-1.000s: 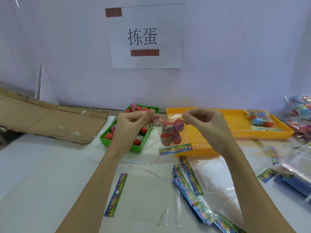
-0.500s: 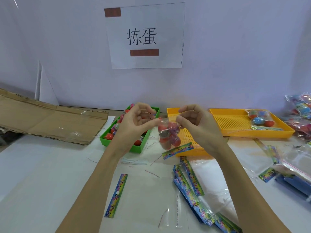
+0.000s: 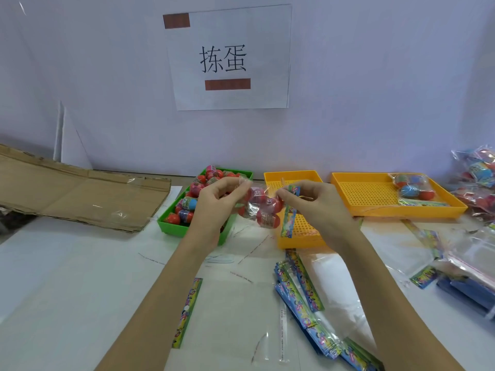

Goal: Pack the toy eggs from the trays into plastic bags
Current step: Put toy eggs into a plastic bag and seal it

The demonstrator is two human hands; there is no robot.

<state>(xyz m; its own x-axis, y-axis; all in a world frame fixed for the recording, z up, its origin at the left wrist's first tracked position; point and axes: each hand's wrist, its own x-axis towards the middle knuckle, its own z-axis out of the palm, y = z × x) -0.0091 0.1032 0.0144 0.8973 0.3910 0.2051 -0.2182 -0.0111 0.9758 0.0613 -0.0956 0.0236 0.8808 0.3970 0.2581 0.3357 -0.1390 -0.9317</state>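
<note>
The filled bag (image 3: 261,208) has turned sideways since a moment ago; left hand (image 3: 218,203) and right hand (image 3: 308,203) fingers pinch its ends, probably sealing it.

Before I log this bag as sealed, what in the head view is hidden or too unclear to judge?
- Bag of eggs: the left hand and right hand pinch its ends, so the fingers cover the opening; whether it is sealed is unreadable.
- Egg count inside it: overlapping eggs and wrinkled film.
- Green tray: near-right part behind the left hand.
- Filled bags at far right: cut off by the frame edge.
- Egg label print: too small.
</note>
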